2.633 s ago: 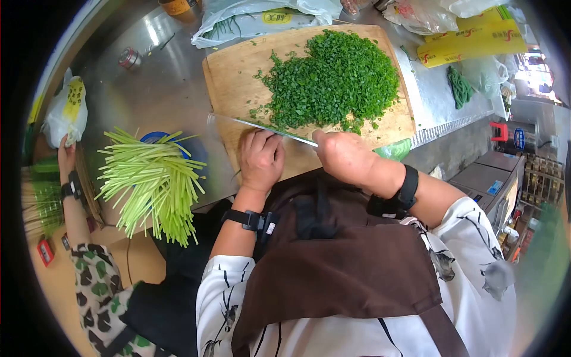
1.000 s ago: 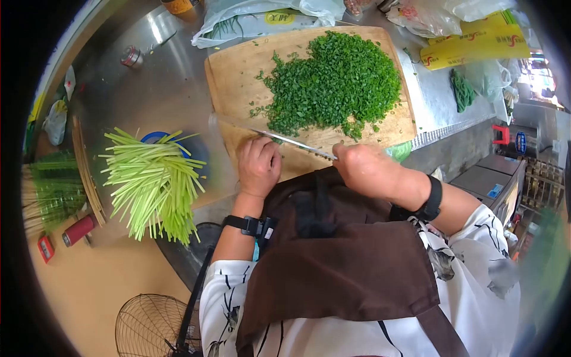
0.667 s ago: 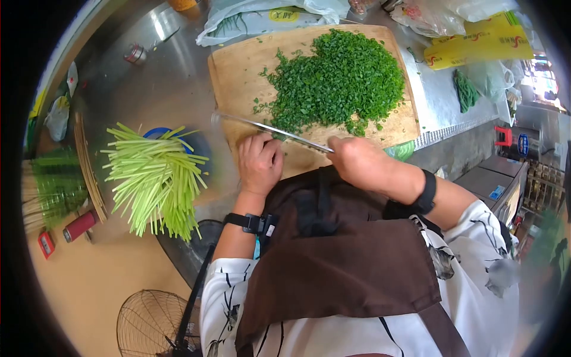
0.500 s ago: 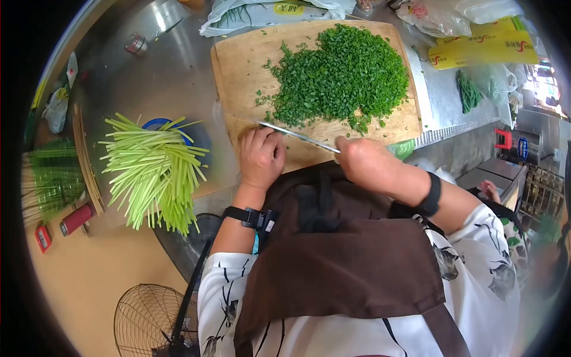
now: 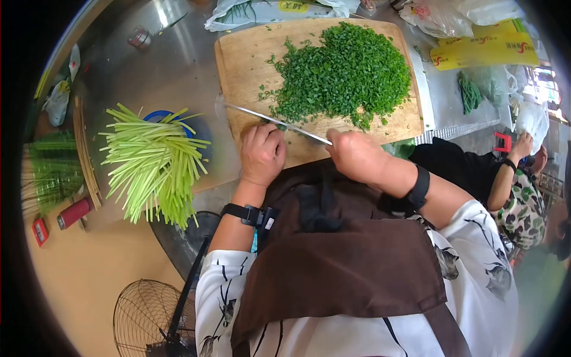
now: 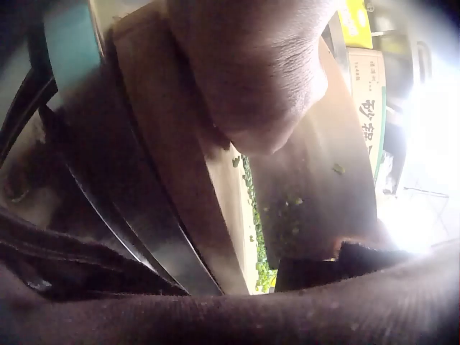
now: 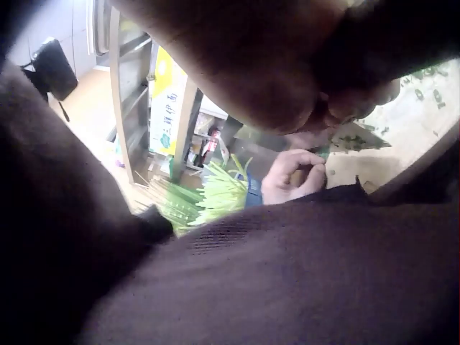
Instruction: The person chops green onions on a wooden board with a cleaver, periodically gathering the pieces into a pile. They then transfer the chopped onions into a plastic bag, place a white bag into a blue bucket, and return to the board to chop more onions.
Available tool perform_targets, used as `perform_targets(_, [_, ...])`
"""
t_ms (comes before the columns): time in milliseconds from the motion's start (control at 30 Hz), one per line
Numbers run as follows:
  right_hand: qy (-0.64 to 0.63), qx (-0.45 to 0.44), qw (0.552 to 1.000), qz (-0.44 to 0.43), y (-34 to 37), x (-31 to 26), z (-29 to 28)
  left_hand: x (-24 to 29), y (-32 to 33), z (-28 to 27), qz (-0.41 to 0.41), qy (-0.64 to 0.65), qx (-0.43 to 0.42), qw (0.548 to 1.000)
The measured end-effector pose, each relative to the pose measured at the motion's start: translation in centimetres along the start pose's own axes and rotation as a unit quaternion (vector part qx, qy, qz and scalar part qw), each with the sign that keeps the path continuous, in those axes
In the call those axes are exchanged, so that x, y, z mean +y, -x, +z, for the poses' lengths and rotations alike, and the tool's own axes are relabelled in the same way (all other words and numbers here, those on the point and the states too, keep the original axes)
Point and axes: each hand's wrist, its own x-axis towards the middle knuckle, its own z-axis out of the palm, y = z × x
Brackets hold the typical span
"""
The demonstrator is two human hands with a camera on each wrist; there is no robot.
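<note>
In the head view my right hand [image 5: 358, 156] grips the handle of a broad-bladed kitchen knife [image 5: 253, 113]. Its blade, seen nearly edge-on, slants up and left just past the fingers of my left hand [image 5: 263, 153]. Those fingers are curled down at the board's near edge, pinching a small bit of green scallion [image 5: 282, 127]; the palm hides most of it. A large heap of finely chopped scallion [image 5: 351, 74] covers much of the wooden cutting board [image 5: 247, 65]. The left wrist view shows the wide blade [image 6: 313, 208] with green bits stuck to it.
Left of the board, pale green stalks [image 5: 157, 166] lie across a blue bowl [image 5: 163, 116] and overhang the steel counter [image 5: 178, 71]. Plastic bags [image 5: 437, 18] lie behind. Another person [image 5: 523, 208] in a camouflage-patterned sleeve stands at right. A wire fan [image 5: 148, 315] stands below left.
The knife has shifted back and forth slightly beside my left fingers, its blade tip now higher. The other person has gone from the left side to the right, now handling a white bag.
</note>
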Motion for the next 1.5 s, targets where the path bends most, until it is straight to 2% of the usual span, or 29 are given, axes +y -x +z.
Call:
perform_targets(100, [-0.031,0.017,0.999,-0.021,-1.2,-0.3,0.4,-0.1,0.5,-0.2,0.001,0.004,-0.009,1.000])
perform_targets(200, [-0.038,0.044,0.997,-0.054,0.5,0.2,-0.6,-0.2,0.1,-0.1,0.001,0.005,-0.003,1.000])
perform_targets(300, [-0.009,-0.027,1.000,-0.006,2.7,-0.2,-2.5,-0.2,0.3,-0.2,-0.011,0.007,-0.010,1.000])
perform_targets(400, [0.010,-0.052,0.998,0.023,1.6,-0.5,-1.6,-0.2,0.2,-0.1,-0.001,-0.003,-0.011,1.000])
perform_targets(600, [-0.022,0.040,0.998,-0.049,-0.3,-0.3,0.1,-0.5,0.4,-0.3,0.015,-0.007,-0.003,1.000])
perform_targets(800, [0.001,-0.039,0.999,0.004,2.5,-0.3,-1.8,-0.3,0.5,-0.4,-0.012,0.007,-0.021,1.000])
perform_targets(900, [0.004,-0.022,1.000,0.004,0.2,-0.4,0.2,-0.2,0.4,-0.5,-0.002,0.005,-0.010,1.000])
perform_targets(1000, [-0.023,0.014,0.999,-0.037,-0.6,-0.5,0.3,0.0,0.5,-0.5,0.010,-0.013,-0.004,1.000])
perform_targets(1167, [-0.033,-0.006,0.999,-0.035,2.1,-0.3,-1.7,0.1,0.3,-0.6,0.009,-0.049,-0.004,0.999])
perform_targets(1300, [-0.002,-0.023,1.000,-0.008,0.6,-0.3,0.5,-0.1,0.4,-0.6,0.027,-0.055,-0.002,0.998])
perform_targets(1400, [-0.023,0.008,0.999,-0.042,-0.9,-0.7,0.6,-0.1,0.7,-0.6,0.023,-0.030,-0.003,0.999])
perform_targets(1500, [-0.030,0.017,0.999,-0.034,0.1,-0.6,0.2,-0.2,0.7,-0.9,0.019,-0.022,-0.002,1.000])
